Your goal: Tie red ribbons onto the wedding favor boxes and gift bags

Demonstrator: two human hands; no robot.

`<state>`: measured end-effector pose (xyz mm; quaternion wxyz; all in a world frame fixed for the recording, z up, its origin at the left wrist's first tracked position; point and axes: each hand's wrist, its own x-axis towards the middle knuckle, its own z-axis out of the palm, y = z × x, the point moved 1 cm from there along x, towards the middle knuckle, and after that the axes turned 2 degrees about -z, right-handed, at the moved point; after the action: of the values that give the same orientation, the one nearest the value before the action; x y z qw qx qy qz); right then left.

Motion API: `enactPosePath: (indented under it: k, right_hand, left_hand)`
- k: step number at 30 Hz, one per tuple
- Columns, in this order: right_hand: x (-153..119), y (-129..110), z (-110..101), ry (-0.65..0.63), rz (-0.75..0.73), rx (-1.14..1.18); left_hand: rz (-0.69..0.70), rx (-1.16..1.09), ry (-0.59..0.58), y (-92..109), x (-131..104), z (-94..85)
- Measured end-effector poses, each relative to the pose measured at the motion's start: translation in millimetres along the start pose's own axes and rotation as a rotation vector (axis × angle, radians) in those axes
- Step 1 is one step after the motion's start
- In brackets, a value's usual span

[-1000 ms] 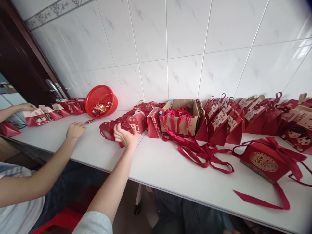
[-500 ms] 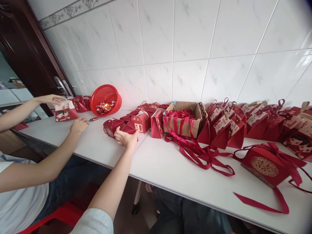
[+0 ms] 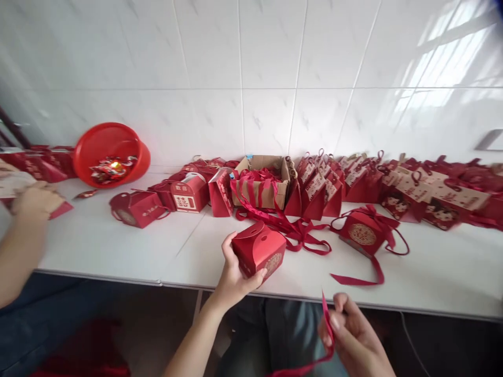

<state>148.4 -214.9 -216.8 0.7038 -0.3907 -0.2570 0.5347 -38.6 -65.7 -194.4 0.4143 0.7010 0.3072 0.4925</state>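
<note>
Left hand point(image 3: 231, 277): clamped on a red box point(image 3: 257, 250), thumb against the near side, fingers spread round the left side. Box located mid-scene at the near edge of the table point(image 3: 432, 272), near side of the loose ribbons point(image 3: 302, 233); whether it touches the table cannot be told. Curved, slotted flaps face up; the face with the gold emblem turns to the near right. Long axis uncertain, the box being foreshortened.

Right hand point(image 3: 351, 335): thumb and fingers together, pinching a red strip point(image 3: 328, 322); index finger bent. Strip's tip points to the far side, slightly left; its length runs down through the grip, then to the near left. Hand stands right of the box, well apart from it.

Far left: another person's hand point(image 3: 37, 201), blurred, at a pale-topped carton point(image 3: 18, 184); finger state there cannot be told.
</note>
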Motion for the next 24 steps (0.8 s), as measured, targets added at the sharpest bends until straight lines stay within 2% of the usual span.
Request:
enactPosePath:
  k: [3,6,10,13,18,21,24]
  right_hand:
    - [14,-39,21,-0.052,-0.075,-0.144]
    - [28,-56,41,-0.134,-0.112,-0.277]
    - [38,-51,68,-0.236,-0.080,-0.330]
    - [40,-46,80,-0.224,-0.072,-0.332]
    - [41,-47,83,-0.192,-0.053,-0.382]
    - [42,-48,84,-0.167,-0.101,-0.434]
    - [43,-46,86,-0.153,-0.178,-0.580]
  left_hand:
    - [0.034,0.017,-0.022,-1,-1,9.6]
    - [0.100,0.050,-0.005,-2,0,7.2]
    - [0.190,0.102,0.019,-3,-3,2.4]
    - [0.260,0.146,0.034,-4,-6,-0.5]
    - [0.310,0.152,0.007,-5,-7,-2.7]
    - [0.316,0.131,-0.004,-7,-6,-2.6]
    - [0.325,0.109,-0.017,-8,-7,-2.1]
